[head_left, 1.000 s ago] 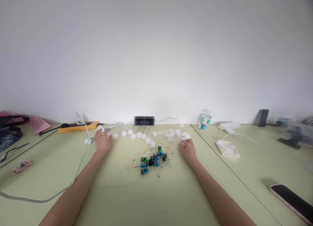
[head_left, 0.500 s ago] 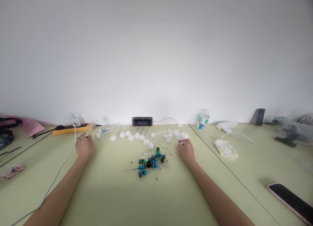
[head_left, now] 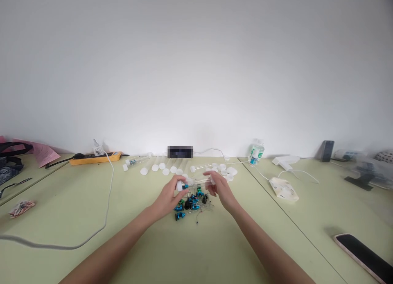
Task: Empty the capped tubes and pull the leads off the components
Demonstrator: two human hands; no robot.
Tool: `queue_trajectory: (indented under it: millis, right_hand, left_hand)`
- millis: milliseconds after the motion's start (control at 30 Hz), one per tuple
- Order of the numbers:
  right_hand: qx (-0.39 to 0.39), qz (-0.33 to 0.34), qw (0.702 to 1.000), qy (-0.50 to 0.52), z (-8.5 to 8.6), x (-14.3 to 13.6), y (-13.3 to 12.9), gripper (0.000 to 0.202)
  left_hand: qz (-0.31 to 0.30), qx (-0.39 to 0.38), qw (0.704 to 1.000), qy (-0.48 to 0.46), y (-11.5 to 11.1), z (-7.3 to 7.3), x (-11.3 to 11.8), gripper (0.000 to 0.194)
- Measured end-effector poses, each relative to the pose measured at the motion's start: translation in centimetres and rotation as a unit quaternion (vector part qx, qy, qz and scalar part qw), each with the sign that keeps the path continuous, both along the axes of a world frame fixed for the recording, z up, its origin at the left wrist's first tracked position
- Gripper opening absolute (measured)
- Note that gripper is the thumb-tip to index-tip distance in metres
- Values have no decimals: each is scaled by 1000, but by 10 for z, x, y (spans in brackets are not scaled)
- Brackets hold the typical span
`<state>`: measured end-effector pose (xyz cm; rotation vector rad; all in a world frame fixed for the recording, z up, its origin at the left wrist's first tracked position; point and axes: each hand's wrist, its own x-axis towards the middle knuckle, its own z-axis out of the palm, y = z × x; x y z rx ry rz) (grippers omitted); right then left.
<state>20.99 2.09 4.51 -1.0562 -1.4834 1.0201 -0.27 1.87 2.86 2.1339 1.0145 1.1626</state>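
My left hand (head_left: 168, 197) grips the white-capped end of a clear tube (head_left: 196, 183) with a blue part inside. At the tube's other end, the fingers of my right hand (head_left: 221, 190) are closed round it. The tube lies level, just above a pile of blue, green and black metal parts (head_left: 193, 201) with thin wires. Behind the hands, several clear tubes with white ends (head_left: 155, 167) lie side by side. Loose white caps (head_left: 222, 168) are grouped to the right of them.
A yellow power strip (head_left: 95, 157) with a white cable stands at the back left. A dark blurred box (head_left: 180, 152) is by the wall. To the right are a clear bottle (head_left: 256, 153), a paper packet (head_left: 284, 189) and a phone (head_left: 364, 255).
Both hands have come together over the metal parts, the left from the power strip and the right from beside the caps. A clear tube is now held between them. The white cable has shifted.
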Motion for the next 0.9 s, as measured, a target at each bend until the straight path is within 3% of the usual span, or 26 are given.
queue_trajectory:
  millis: [200, 267, 367, 467, 567, 733, 900]
  right_hand:
    - [-12, -44, 997, -67, -6, -5, 0, 45]
    - [28, -65, 992, -104, -6, -8, -3, 43]
    - [102, -70, 978, -165, -2, -11, -10, 34]
    - [104, -20, 986, -129, 4, -12, -14, 30]
    - [54, 60, 995, -65, 9, -9, -16, 30]
    - [-82, 225, 964, -117, 13, -4, -16, 35]
    - [-110, 242, 955, -131, 14, -2, -16, 31]
  left_hand:
    - [7, -92, 995, -48, -13, -9, 7, 25]
    - [29, -136, 985, -99, -10, -10, 7, 30]
    - [49, -264, 948, -170, -1, -12, 5, 38]
    - [39, -358, 910, -206, 6, -10, -1, 39]
    - [40, -385, 898, -209, 9, -8, -5, 38]
    - [13, -359, 918, -165, 8, -9, -5, 40]
    - [30, -324, 937, -125, 13, -11, -7, 42]
